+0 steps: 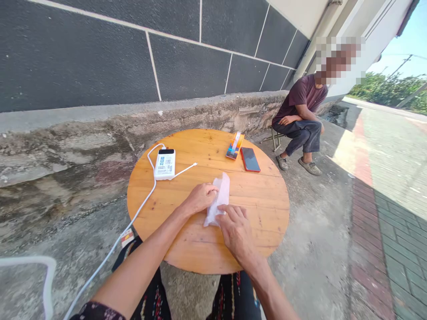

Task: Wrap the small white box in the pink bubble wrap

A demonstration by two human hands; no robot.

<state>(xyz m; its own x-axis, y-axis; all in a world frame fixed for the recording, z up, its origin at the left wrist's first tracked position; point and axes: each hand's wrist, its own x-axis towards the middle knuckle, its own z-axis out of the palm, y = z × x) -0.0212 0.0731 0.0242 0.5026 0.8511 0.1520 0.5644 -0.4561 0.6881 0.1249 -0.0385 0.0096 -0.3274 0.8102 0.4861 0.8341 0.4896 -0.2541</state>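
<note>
A flat, long packet in thin white translucent wrap (223, 192) lies on the round wooden table (187, 249), tilted slightly to the right. My left hand (201, 198) is at its left edge, fingers curled in and closed on the wrap. At the lower right edge, the thumb and index finger of my right hand (236, 227) hold the wrap, the other fingers bent beside them. What lies inside the wrap cannot be made out.
A white power bank (165, 164) with white cables is at the table's left. An orange tape dispenser (235, 146) and a red-edged phone (250, 159) are at the back right. A seated person (305, 100) is beyond, beside the wall (187, 62).
</note>
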